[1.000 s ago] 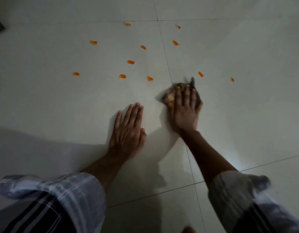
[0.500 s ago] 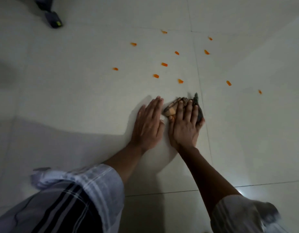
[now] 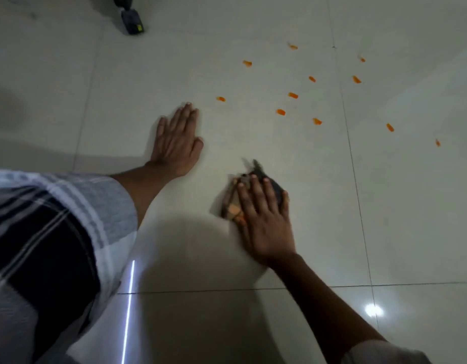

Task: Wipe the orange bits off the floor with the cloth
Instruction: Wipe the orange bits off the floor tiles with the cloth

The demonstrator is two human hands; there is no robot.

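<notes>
While the right hand (image 3: 264, 219) presses the cloth (image 3: 256, 191) flat-fingered mid-wipe and the left hand (image 3: 176, 139) lies open, most orange bits (image 3: 292, 95) sit beyond that grip, so push forward next.

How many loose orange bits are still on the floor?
11 orange bits, scattered beyond both hands: nine between the left hand and the tile seam, two to the right of it. More may be hidden under the cloth.
</notes>
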